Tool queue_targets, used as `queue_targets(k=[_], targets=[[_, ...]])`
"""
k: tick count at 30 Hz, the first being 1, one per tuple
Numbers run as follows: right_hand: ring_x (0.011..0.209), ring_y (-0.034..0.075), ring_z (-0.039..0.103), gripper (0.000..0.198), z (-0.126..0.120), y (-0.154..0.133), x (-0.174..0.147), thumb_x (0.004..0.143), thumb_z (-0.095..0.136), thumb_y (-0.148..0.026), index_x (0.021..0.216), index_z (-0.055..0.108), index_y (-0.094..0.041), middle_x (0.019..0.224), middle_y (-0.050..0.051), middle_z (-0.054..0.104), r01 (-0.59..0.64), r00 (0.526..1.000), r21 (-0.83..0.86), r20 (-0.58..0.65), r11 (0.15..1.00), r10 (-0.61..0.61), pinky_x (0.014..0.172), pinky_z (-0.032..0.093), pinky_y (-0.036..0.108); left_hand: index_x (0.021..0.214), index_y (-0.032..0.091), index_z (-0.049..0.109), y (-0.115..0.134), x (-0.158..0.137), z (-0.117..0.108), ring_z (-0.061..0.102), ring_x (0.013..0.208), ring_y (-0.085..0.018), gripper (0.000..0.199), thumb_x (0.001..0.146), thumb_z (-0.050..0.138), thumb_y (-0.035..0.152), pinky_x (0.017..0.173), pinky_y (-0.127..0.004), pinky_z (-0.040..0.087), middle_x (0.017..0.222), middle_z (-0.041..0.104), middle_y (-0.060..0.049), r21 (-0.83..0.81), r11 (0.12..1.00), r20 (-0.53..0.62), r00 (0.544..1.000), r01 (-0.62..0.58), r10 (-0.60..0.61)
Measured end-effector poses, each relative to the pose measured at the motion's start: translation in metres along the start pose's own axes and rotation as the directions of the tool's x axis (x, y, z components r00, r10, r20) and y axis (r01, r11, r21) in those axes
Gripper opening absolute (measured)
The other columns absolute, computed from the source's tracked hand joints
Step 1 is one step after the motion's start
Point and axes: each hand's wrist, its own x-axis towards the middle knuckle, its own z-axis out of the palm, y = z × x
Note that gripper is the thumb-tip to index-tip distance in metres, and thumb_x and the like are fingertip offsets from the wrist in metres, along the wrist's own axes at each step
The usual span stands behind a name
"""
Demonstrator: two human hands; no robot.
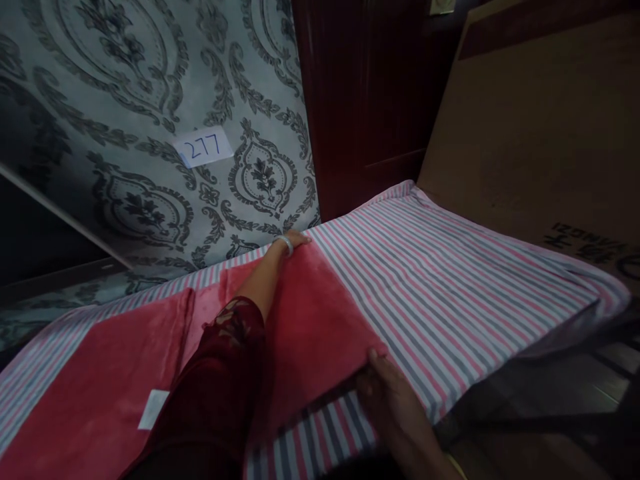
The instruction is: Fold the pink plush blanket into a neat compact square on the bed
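A red plush blanket (315, 320), partly folded, lies on a pink, grey and white striped cloth (440, 267). Stretched out to the far edge, my left hand (296, 239) is closed at the blanket's far right corner, with a bracelet at the wrist. My right hand (387, 393) pinches the near right corner between thumb and fingers and lifts that edge slightly. To the left, another folded red part (110, 373) carries a small white label (153, 409); my left sleeve hides where the two parts meet.
Patterned wallpaper (265, 173) with a paper marked 277 (204, 147) rises behind the far edge. Beside it stands a dark red wooden panel (365, 100). A big cardboard sheet (540, 133) leans at the right. Dark floor shows beyond the near right edge.
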Motion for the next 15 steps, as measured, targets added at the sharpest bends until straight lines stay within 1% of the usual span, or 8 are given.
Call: queue_targets(k=[2,4,5,7,10,13,15], targets=[[0.048,0.005,0.042,0.047,0.001,0.000,0.002,0.061,0.092,-0.042,0.074,0.052,-0.022,0.062,-0.009,0.049,0.027,0.999,0.124,-0.046,0.992,-0.021,0.045,0.038,0.018,0.083,0.016,0.075,-0.001,0.001,0.003,0.068,0.080,-0.022,0.032,0.081,0.068,0.046,0.071,-0.028,0.053,0.081,0.074,-0.007,0.010,1.000,-0.029,0.999,-0.017,0.017],[0.049,0.006,0.043,0.043,-0.001,0.000,0.003,0.063,0.091,-0.039,0.077,0.054,-0.023,0.062,-0.010,0.050,0.032,0.997,0.179,-0.072,0.983,-0.019,0.046,0.041,0.018,0.084,0.015,0.075,-0.002,0.002,0.009,0.068,0.083,-0.022,0.031,0.084,0.065,0.044,0.073,-0.028,0.053,0.081,0.073,-0.007,0.036,0.999,-0.058,0.998,-0.030,0.032],[0.049,0.006,0.043,0.042,-0.002,0.001,0.004,0.063,0.091,-0.039,0.078,0.055,-0.023,0.062,-0.010,0.050,0.030,0.996,0.185,-0.086,0.982,-0.014,0.045,0.041,0.018,0.082,0.015,0.074,-0.002,0.002,0.013,0.068,0.085,-0.022,0.029,0.085,0.064,0.042,0.075,-0.028,0.052,0.081,0.073,-0.007,0.054,0.998,-0.072,0.997,-0.035,0.039],[0.047,0.006,0.043,0.041,-0.005,0.003,0.005,0.063,0.090,-0.039,0.077,0.055,-0.023,0.061,-0.009,0.050,0.039,0.994,0.177,-0.105,0.983,-0.021,0.042,0.039,0.018,0.079,0.015,0.074,-0.003,0.002,0.023,0.067,0.088,-0.022,0.026,0.085,0.064,0.039,0.079,-0.027,0.051,0.079,0.072,-0.007,0.092,0.995,-0.091,0.994,-0.049,0.057],[0.047,0.007,0.044,0.039,-0.008,0.006,0.009,0.066,0.088,-0.041,0.077,0.055,-0.023,0.060,-0.009,0.050,0.083,0.993,0.126,-0.097,0.989,-0.071,0.041,0.039,0.019,0.077,0.016,0.073,-0.002,0.001,0.032,0.067,0.091,-0.023,0.026,0.086,0.063,0.038,0.081,-0.027,0.050,0.078,0.071,-0.007,0.135,0.988,-0.101,0.991,-0.076,0.090],[0.047,0.008,0.046,0.036,-0.011,0.007,0.011,0.068,0.086,-0.043,0.076,0.056,-0.024,0.060,-0.009,0.051,0.136,0.987,0.059,-0.093,0.989,-0.130,0.042,0.043,0.021,0.083,0.015,0.074,-0.001,-0.003,0.031,0.068,0.089,-0.023,0.033,0.089,0.058,0.042,0.080,-0.028,0.051,0.082,0.072,-0.008,0.155,0.982,-0.100,0.988,-0.103,0.120],[0.049,0.009,0.049,0.033,-0.019,0.005,0.009,0.068,0.085,-0.043,0.077,0.059,-0.024,0.063,-0.008,0.056,0.123,0.989,0.033,-0.086,0.992,-0.120,0.043,0.044,0.021,0.091,0.014,0.075,-0.001,-0.009,0.023,0.067,0.092,-0.023,0.039,0.089,0.056,0.048,0.083,-0.029,0.051,0.090,0.074,-0.009,0.165,0.978,-0.107,0.984,-0.126,0.145]])
